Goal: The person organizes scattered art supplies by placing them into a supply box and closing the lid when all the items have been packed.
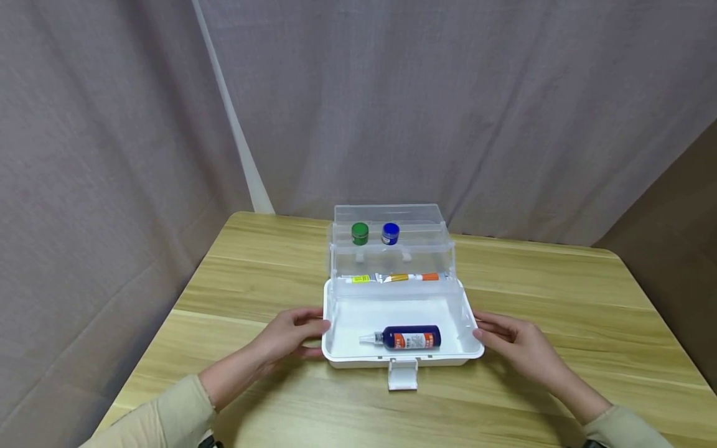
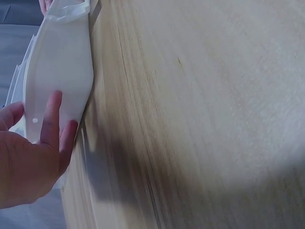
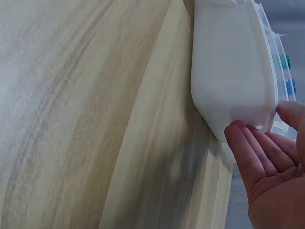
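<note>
A white plastic storage box [image 1: 353, 314] stands unfolded on the table, with clear tiered trays [image 1: 392, 264] raised at its back. My left hand [image 1: 291, 336] holds its left side, thumb at the rim and fingers against the outer wall [image 2: 59, 71]. On the opposite side my right hand [image 1: 518, 345] grips it likewise, fingertips low on the white wall [image 3: 231, 62]. Inside lies a dark blue bottle [image 1: 414, 337] with a pointed clear nozzle facing left. The upper tray bears a green jar [image 1: 360, 234] and a blue jar [image 1: 390, 234]. Several small tubes [image 1: 399, 277] lie in the lower tray.
A white latch [image 1: 403, 376] hangs down at the box's front. The wooden tabletop [image 1: 263, 261] extends on both sides, with its rounded far corners near a grey curtain [image 1: 364, 112]. A brown surface [image 1: 672, 236] rises beyond the right edge.
</note>
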`<control>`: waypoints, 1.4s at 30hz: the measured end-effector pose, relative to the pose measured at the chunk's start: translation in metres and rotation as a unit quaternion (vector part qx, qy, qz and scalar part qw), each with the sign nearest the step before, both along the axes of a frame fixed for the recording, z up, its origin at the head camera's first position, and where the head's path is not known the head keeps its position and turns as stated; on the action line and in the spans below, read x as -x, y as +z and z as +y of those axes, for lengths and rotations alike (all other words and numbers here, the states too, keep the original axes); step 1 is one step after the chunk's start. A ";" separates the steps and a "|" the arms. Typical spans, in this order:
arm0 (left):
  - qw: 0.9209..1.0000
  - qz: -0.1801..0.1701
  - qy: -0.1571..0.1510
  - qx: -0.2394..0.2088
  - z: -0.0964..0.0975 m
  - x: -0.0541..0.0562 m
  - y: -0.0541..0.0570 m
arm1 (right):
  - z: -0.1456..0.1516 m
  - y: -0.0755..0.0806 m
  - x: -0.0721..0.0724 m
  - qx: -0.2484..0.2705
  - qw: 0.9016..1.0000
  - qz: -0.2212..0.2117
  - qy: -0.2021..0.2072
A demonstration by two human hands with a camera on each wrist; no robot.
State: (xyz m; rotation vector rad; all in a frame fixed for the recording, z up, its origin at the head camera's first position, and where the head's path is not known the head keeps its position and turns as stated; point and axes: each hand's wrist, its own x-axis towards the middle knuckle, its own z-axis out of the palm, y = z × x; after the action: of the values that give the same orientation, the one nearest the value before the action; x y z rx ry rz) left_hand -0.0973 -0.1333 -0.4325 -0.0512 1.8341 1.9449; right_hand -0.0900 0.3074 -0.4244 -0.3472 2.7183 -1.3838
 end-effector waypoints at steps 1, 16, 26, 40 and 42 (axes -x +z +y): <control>1.000 0.000 -0.001 0.001 0.000 0.000 0.000 | 0.000 0.000 0.000 0.006 1.000 -0.008 -0.001; 1.000 0.008 0.008 0.013 -0.006 0.018 0.012 | 0.006 0.018 0.022 0.041 0.998 -0.039 0.019; 0.999 0.027 0.031 0.029 -0.012 0.048 0.023 | 0.014 0.030 0.053 0.114 0.990 -0.073 0.033; 0.996 0.037 0.077 0.018 -0.014 0.103 0.033 | 0.008 0.036 0.098 0.078 0.990 -0.114 0.002; 0.996 0.037 0.082 0.019 -0.013 0.110 0.033 | 0.008 0.035 0.104 0.089 0.989 -0.119 0.002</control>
State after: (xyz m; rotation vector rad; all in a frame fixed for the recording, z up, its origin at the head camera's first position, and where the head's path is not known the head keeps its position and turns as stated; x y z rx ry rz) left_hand -0.2075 -0.1460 -0.3998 -0.1481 1.9703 2.0464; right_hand -0.1945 0.3155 -0.3895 -0.1829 2.4116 -1.5610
